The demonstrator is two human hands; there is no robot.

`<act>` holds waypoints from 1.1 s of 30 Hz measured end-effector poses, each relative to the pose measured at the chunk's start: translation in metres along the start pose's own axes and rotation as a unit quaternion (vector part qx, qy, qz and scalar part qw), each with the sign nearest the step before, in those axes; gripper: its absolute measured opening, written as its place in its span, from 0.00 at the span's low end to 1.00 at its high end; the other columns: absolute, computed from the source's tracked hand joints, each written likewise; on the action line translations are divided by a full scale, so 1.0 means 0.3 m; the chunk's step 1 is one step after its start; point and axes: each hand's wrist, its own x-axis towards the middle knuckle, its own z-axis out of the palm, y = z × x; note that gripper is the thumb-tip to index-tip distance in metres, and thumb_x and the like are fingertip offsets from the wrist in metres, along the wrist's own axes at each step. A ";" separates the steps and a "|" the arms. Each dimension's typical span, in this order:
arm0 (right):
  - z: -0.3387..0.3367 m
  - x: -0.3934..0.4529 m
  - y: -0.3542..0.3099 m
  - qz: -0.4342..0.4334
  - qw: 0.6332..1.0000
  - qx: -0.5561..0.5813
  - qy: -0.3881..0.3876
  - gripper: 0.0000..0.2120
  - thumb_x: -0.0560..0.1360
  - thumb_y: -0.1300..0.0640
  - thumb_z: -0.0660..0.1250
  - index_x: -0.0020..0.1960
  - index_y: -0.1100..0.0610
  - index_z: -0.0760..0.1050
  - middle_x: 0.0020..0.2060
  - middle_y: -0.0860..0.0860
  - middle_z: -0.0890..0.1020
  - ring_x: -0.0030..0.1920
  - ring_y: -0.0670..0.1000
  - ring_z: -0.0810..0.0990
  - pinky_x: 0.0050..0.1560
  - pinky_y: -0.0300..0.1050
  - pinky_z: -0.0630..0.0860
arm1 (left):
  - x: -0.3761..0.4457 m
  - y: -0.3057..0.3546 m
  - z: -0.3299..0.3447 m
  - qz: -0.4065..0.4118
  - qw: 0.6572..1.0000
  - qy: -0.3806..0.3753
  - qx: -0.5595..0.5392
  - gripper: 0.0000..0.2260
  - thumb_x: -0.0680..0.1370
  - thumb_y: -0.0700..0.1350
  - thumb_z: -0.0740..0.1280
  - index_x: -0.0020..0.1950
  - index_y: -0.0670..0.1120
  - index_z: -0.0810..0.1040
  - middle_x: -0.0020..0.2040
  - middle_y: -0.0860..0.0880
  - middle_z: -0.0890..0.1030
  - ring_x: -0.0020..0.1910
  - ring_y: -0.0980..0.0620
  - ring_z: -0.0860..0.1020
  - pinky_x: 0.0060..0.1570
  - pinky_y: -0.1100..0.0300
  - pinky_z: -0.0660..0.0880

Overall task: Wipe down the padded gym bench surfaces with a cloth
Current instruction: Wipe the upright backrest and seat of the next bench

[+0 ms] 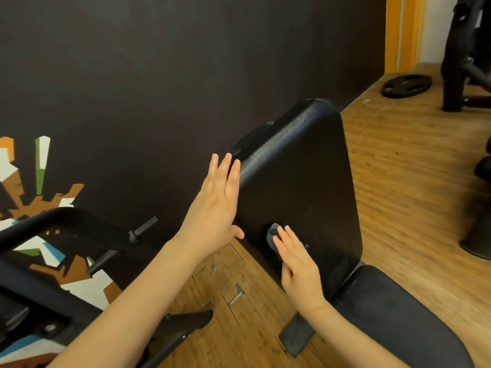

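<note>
The black padded backrest (300,176) of a gym bench stands tilted up in the middle of the view, and its black seat pad (393,314) lies at the lower right. My left hand (215,205) is flat with straight fingers against the backrest's left edge. My right hand (297,264) presses a small grey cloth (272,236) against the lower part of the backrest, fingers straight; most of the cloth is hidden under the palm.
A dark wall (159,75) with a painted mural runs behind the bench. A black machine frame (63,235) with pegs stands at lower left. A weight plate (406,85) lies on the wooden floor at the upper right, beside more black equipment (462,62).
</note>
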 end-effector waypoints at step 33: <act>-0.231 0.301 0.442 0.156 0.983 -0.089 0.029 0.26 0.72 0.75 0.61 0.69 0.63 0.67 0.70 0.56 0.66 0.72 0.53 0.63 0.70 0.43 0.56 | 0.002 0.014 -0.001 -0.032 0.999 -0.004 -0.025 0.56 0.66 0.51 0.78 0.78 0.46 0.38 0.78 0.49 0.37 0.70 0.52 0.31 0.73 0.53 0.52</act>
